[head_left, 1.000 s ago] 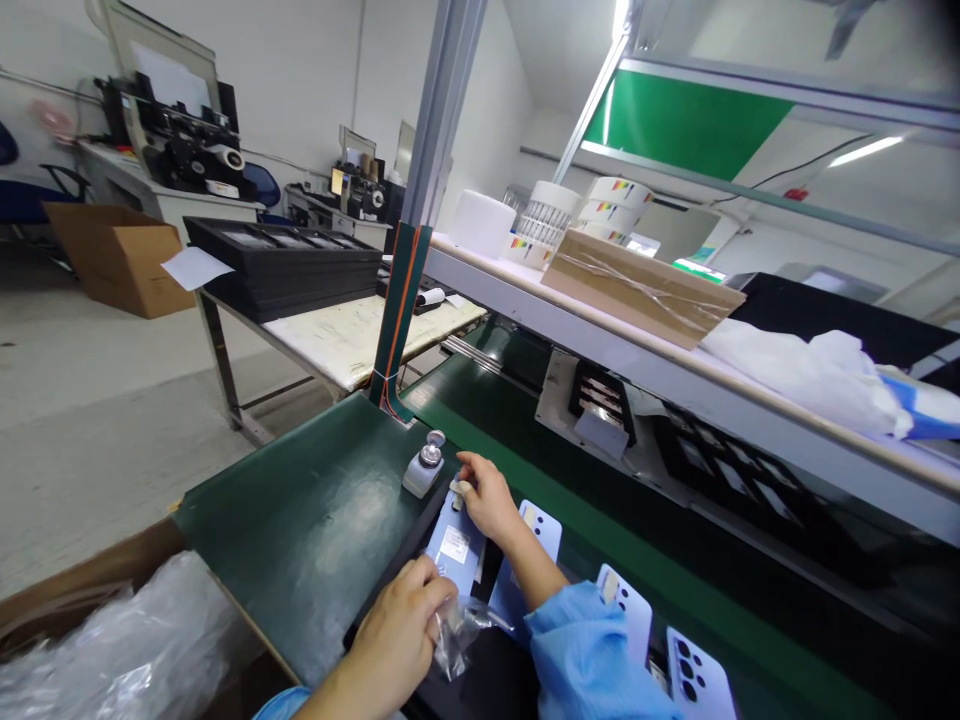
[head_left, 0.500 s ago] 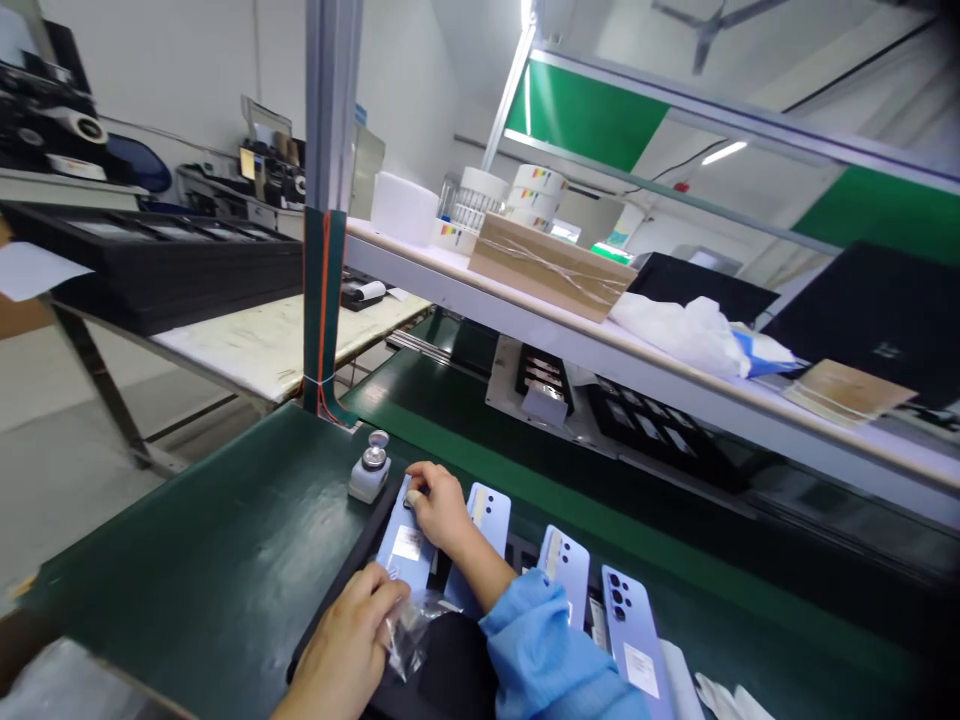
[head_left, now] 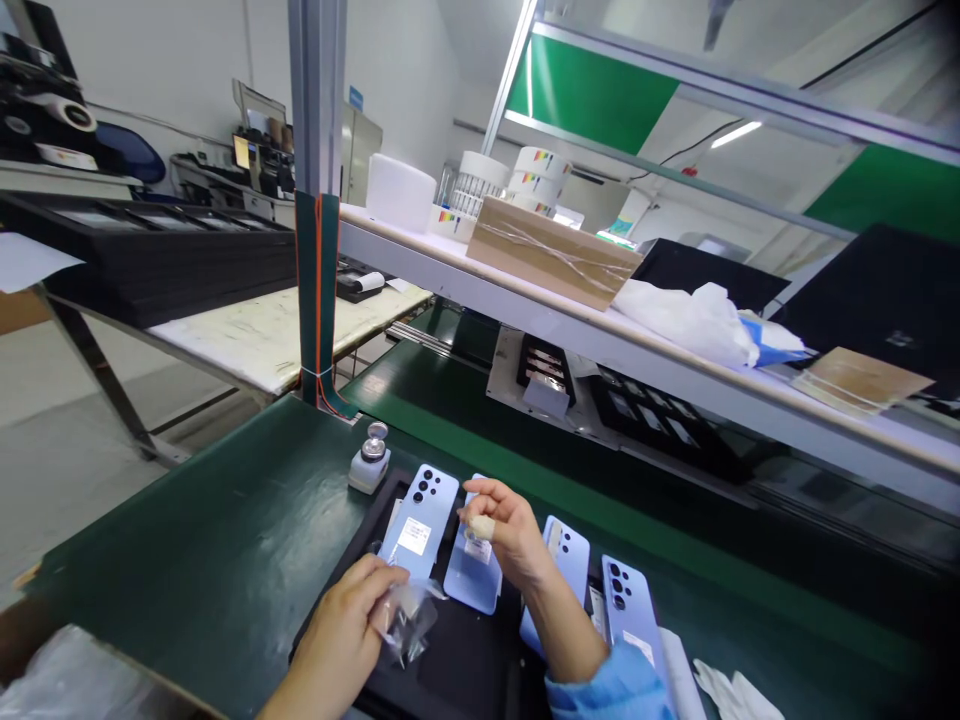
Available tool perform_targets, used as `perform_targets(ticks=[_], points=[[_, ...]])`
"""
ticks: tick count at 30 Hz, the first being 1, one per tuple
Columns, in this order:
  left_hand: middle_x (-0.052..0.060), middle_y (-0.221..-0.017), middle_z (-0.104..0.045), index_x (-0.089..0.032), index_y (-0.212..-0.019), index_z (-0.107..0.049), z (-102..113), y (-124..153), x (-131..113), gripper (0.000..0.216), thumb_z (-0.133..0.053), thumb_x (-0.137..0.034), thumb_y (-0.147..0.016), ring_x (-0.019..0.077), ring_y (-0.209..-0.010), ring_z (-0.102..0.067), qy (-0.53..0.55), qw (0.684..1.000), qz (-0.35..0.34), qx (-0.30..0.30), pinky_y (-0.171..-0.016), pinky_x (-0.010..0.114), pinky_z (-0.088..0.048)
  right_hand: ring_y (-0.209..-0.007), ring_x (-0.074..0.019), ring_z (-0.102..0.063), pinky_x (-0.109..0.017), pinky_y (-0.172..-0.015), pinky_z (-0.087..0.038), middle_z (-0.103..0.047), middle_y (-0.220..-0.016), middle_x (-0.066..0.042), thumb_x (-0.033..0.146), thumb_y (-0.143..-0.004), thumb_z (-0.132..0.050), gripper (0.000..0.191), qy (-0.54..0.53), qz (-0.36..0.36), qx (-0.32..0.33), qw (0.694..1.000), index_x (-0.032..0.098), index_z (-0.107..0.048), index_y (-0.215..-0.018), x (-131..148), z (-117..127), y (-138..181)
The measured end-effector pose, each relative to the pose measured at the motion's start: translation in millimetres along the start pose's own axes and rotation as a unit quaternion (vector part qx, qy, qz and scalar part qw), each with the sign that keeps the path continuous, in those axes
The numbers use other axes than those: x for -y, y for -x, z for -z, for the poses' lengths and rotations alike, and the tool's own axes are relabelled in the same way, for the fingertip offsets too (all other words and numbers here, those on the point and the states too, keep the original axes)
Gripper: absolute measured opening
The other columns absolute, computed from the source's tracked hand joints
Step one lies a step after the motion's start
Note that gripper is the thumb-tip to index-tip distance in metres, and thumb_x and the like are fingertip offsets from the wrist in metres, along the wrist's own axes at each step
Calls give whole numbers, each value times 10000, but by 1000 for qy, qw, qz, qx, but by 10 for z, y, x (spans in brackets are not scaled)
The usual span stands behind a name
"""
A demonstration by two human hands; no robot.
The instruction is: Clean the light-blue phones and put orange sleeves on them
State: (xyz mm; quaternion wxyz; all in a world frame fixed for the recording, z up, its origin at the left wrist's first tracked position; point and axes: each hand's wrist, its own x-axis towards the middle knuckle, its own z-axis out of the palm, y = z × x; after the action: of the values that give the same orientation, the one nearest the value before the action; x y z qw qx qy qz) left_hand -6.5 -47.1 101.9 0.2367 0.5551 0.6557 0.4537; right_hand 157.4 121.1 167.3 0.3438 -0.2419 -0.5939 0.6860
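Observation:
My left hand (head_left: 341, 625) is closed on a crumpled piece of clear plastic film (head_left: 411, 618), beside the lower end of the leftmost light blue phone (head_left: 412, 535). That phone lies back up in a black tray (head_left: 450, 680), with a white label and dark camera lenses showing. Over the upper part of the second blue phone (head_left: 471, 585) is my right hand (head_left: 506, 530), its fingers curled in a pinch and a pale finger cot on one digit. Whatever is between these fingertips cannot be made out. A third phone (head_left: 574, 555) bears a pale strip beside its lenses; a fourth phone (head_left: 630, 605) lies further right.
A small dispenser bottle (head_left: 370, 460) with a metal top stands left of the tray on the green mat (head_left: 225, 530). White gloves (head_left: 735, 690) lie at the right. Above the conveyor (head_left: 420, 385) runs a shelf (head_left: 540, 300) with label rolls and a cardboard box (head_left: 551, 250).
My right hand has moved right, from the top of the leftmost phone to the second phone. The leftmost phone's lenses are now uncovered. My left hand still holds the plastic film.

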Motion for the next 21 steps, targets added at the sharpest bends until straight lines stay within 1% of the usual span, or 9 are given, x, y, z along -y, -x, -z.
perform_targets(ticks=[2,5,7,9,12,14,16,18,21], points=[[40,-1003,-672,-260,-1019,-715,39,-17,-11,253,-482,-280,-923,214,-935,-653,47,999,2,7,-824,281,-516,-644,-152,-579,-302,-651,-494,-632,-672,23,260,-616,-836,447,-33,-2,10,999,216,-682,-1034,62,-16,170],[71,-1029,-692,-217,-1021,-716,71,-20,-15,323,-541,-469,-919,239,-980,-657,137,990,19,-5,-873,306,-527,-690,-177,-604,-309,-647,-496,-659,-707,13,291,-656,-838,472,-29,12,28,999,240,-673,-1094,16,-161,400],[84,-1067,-700,-204,-1047,-705,74,-4,-22,376,-589,-521,-883,257,-1026,-656,202,979,30,3,-912,325,-528,-732,-189,-629,-347,-724,-511,-693,-783,0,321,-715,-806,467,18,32,40,999,258,-648,-1150,-67,-311,507],[76,-1075,-709,-214,-1092,-685,65,13,-39,405,-625,-537,-856,259,-1029,-661,246,968,24,36,-911,326,-536,-835,-208,-644,-396,-853,-491,-725,-876,-22,338,-789,-742,434,102,76,38,991,257,-626,-1199,-136,-447,566],[45,-945,-727,-227,-1033,-692,22,8,-78,365,-668,-526,-824,244,-908,-688,255,966,24,46,-801,285,-562,-990,-232,-609,-419,-945,-442,-748,-949,-47,321,-868,-641,388,203,153,30,967,243,-609,-1246,-171,-542,603],[34,-866,-723,-221,-917,-707,-23,-18,-100,301,-675,-505,-822,237,-837,-689,248,967,49,30,-756,272,-560,-1003,-229,-601,-410,-941,-439,-754,-984,-50,293,-895,-596,379,220,169,34,960,244,-595,-1271,-163,-534,618],[34,-854,-716,-218,-852,-713,-64,-50,-117,273,-657,-485,-840,234,-823,-680,246,967,59,16,-756,270,-552,-996,-225,-610,-412,-936,-440,-752,-1021,-51,266,-909,-564,395,218,160,37,962,250,-570,-1304,-149,-492,628],[28,-830,-691,-220,-810,-712,-91,-82,-136,265,-633,-468,-859,221,-796,-656,234,971,42,27,-724,260,-534,-1012,-232,-614,-430,-949,-435,-746,-1054,-55,250,-905,-556,428,224,152,25,962,252,-545,-1333,-130,-420,623],[10,-722,-605,-221,-719,-679,-122,-125,-205,309,-589,-459,-893,182,-684,-589,204,976,-3,74,-630,248,-483,-1072,-241,-613,-466,-1015,-403,-733,-1095,-55,237,-887,-565,449,239,149,-29,959,256,-539,-1335,-82,-212,585]])
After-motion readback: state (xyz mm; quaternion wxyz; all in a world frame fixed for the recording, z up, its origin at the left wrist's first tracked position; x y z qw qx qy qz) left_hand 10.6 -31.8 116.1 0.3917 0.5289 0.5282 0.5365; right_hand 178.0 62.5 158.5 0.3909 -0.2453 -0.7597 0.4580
